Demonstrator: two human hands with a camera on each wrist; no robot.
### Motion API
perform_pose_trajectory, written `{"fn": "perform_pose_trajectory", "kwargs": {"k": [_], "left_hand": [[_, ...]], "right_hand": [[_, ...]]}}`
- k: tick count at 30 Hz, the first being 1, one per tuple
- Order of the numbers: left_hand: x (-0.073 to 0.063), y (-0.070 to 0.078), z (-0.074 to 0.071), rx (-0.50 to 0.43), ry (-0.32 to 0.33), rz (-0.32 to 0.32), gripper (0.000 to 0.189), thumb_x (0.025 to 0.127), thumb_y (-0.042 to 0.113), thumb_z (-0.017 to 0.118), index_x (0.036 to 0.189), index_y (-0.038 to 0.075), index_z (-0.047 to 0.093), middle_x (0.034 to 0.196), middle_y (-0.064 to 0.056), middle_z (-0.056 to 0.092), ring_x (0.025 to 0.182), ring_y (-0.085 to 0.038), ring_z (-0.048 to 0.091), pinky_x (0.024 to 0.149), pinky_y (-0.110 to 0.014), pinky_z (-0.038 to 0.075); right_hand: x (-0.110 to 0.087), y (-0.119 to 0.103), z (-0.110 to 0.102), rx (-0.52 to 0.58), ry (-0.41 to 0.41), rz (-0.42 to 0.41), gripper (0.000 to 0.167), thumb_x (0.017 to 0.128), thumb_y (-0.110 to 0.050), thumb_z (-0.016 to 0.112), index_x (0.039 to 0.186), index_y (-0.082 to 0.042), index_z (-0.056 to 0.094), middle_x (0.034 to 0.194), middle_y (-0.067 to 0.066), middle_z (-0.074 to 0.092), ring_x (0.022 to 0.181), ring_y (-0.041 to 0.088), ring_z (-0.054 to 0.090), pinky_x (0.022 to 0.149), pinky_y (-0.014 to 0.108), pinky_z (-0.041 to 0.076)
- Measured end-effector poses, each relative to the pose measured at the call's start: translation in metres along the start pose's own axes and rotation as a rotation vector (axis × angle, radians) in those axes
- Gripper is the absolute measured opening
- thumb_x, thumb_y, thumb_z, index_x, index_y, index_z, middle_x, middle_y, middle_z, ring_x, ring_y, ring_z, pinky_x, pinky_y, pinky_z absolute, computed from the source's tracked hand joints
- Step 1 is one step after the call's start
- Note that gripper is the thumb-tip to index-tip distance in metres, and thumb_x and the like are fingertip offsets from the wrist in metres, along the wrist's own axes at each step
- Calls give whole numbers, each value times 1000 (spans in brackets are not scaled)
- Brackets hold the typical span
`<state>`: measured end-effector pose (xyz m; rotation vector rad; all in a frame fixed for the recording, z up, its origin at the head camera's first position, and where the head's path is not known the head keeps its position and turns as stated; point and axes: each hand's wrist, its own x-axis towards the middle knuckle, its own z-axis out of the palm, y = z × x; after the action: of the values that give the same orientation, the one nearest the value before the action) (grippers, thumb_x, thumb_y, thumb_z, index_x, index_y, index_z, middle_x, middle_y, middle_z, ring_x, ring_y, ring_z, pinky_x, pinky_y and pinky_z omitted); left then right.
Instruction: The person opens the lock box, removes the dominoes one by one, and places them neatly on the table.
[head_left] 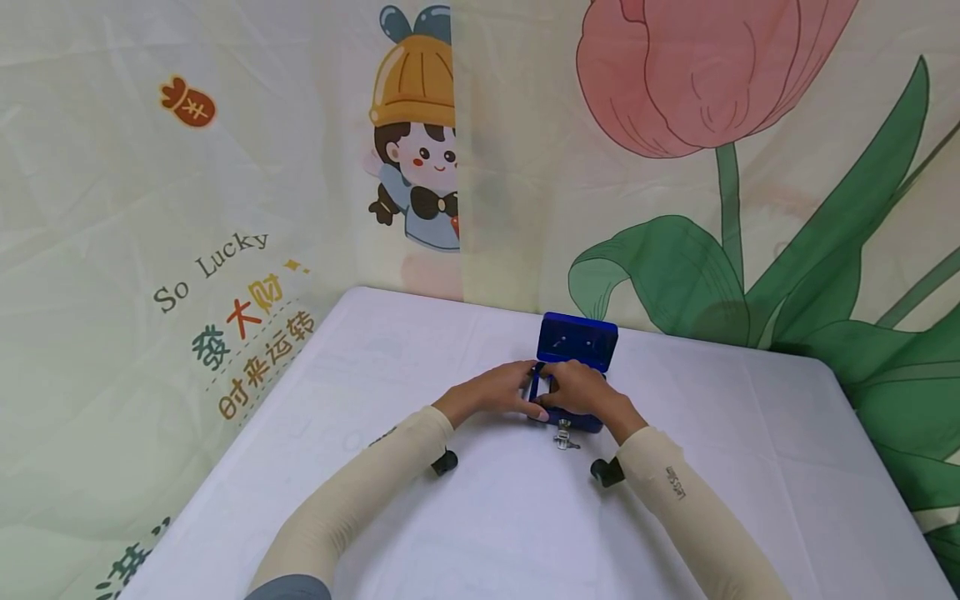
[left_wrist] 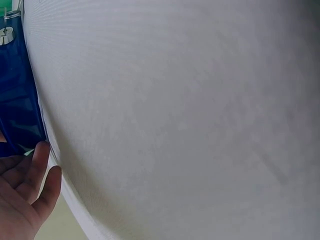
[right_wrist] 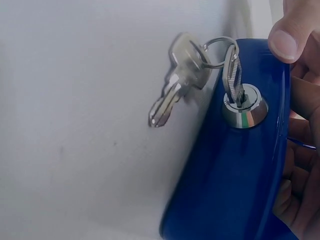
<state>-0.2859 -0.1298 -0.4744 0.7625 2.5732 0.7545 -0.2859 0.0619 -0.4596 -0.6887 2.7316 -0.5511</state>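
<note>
A blue cash box (head_left: 577,419) sits near the table's far edge, its lid (head_left: 577,342) raised. My left hand (head_left: 495,389) spans the box's left end, with its thumb on the front corner; in the left wrist view its fingers (left_wrist: 42,167) touch the box's side. My right hand (head_left: 581,387) reaches down into the box from the right with bent fingers; what they hold is hidden. One key (right_wrist: 232,75) stands in the round lock (right_wrist: 245,112) on the front. A second key (right_wrist: 180,82) hangs from the same ring (right_wrist: 220,45).
The white-covered table (head_left: 480,517) extends in front of the box and to both sides. Behind it hangs a cloth backdrop (head_left: 517,167) with printed flowers and a cartoon figure. Black wrist cameras (head_left: 607,472) hang below the sleeves.
</note>
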Motion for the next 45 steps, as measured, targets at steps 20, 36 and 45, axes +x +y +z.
{"fn": "perform_pose_trajectory", "kwargs": {"k": [20, 36, 45], "left_hand": [[0, -2, 1, 12, 5, 1, 102, 82, 59, 76, 158, 10, 30, 157, -10, 44, 142, -24, 45, 118, -41, 37], [1, -1, 1, 8, 11, 4, 101, 82, 59, 77, 158, 11, 30, 156, -9, 45, 142, -23, 45, 118, -41, 36], [2, -4, 3, 3, 11, -6, 100, 82, 58, 77, 158, 12, 30, 157, -8, 44, 143, -24, 44, 119, -43, 36]], "right_hand": [[-8, 6, -5, -10, 2, 0, 54, 89, -33, 78, 133, -7, 63, 77, -3, 65, 71, 13, 61, 75, 33, 56], [-13, 7, -12, -9, -8, 26, 54, 89, -33, 78, 133, -7, 63, 79, -3, 65, 72, 13, 60, 73, 32, 56], [-15, 7, -14, -8, -6, 37, 53, 89, -33, 78, 133, -7, 63, 77, -3, 65, 70, 13, 61, 72, 31, 57]]}}
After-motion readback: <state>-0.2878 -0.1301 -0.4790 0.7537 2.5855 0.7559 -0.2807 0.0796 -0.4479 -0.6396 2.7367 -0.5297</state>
